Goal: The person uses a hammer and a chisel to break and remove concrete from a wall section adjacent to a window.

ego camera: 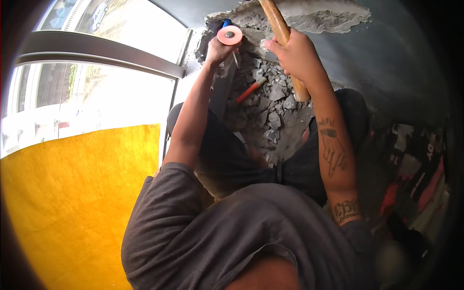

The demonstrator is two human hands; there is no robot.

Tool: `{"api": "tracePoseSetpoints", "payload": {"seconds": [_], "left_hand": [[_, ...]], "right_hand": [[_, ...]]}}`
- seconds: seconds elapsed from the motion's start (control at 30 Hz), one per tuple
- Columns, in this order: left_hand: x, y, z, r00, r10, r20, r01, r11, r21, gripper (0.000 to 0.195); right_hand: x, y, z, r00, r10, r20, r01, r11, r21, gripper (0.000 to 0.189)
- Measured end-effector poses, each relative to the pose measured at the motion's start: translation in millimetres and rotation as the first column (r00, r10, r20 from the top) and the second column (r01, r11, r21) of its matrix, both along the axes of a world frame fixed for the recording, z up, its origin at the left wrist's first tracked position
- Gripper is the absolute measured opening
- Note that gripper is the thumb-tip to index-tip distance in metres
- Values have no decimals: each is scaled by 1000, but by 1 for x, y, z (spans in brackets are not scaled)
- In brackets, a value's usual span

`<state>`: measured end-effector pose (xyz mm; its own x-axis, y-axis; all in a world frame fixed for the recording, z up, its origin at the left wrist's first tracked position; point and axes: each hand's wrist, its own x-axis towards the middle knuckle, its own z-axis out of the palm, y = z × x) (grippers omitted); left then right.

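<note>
My left hand (217, 50) grips a cold chisel with a round, pinkish hand guard (236, 32). Its steel striking end (229, 34) faces up towards me, beside a broken-out hollow in the wall (253, 23). Just below that hand a thin, pale pointed piece (236, 61) shows; I cannot tell whether it belongs to the chisel. In my right hand (299, 54) is the wooden handle of a hammer (277, 18), held slanting. The hammer's head lies beyond the top of the view.
Broken plaster and masonry rubble (277, 92) covers the floor between my legs, with a red, pale-ended rod (251, 90) on it. A window (108, 90) and a yellow sheet (83, 203) are at the left. Unclear dark and red items (409, 170) lie at the right.
</note>
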<state>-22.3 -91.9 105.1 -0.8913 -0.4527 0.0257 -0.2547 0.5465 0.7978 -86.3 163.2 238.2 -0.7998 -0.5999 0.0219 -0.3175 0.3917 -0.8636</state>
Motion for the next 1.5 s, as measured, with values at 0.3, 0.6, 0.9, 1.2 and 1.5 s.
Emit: {"api": "tracePoseSetpoints", "payload": {"seconds": [0.3, 0.6, 0.9, 1.2, 1.5], "left_hand": [[7, -18, -1, 971, 160, -176, -197, 956, -216, 32], [-1, -2, -4, 989, 80, -125, -119, 933, -339, 29], [-1, 10, 4, 990, 109, -88, -128, 959, -253, 26], [-7, 11, -5, 992, 119, -37, -124, 960, -252, 27], [-5, -12, -41, 900, -13, 436, 189, 912, -363, 34]], "right_hand": [[10, -8, 7, 975, 23, 220, 24, 978, -208, 34], [31, -19, 21, 995, -17, 102, 73, 813, -577, 50], [39, -24, -27, 999, 42, 15, -44, 986, 158, 65], [36, -31, -43, 953, -210, -217, 183, 973, -139, 50], [28, -28, -4, 990, -3, -140, -17, 990, -141, 54]]}}
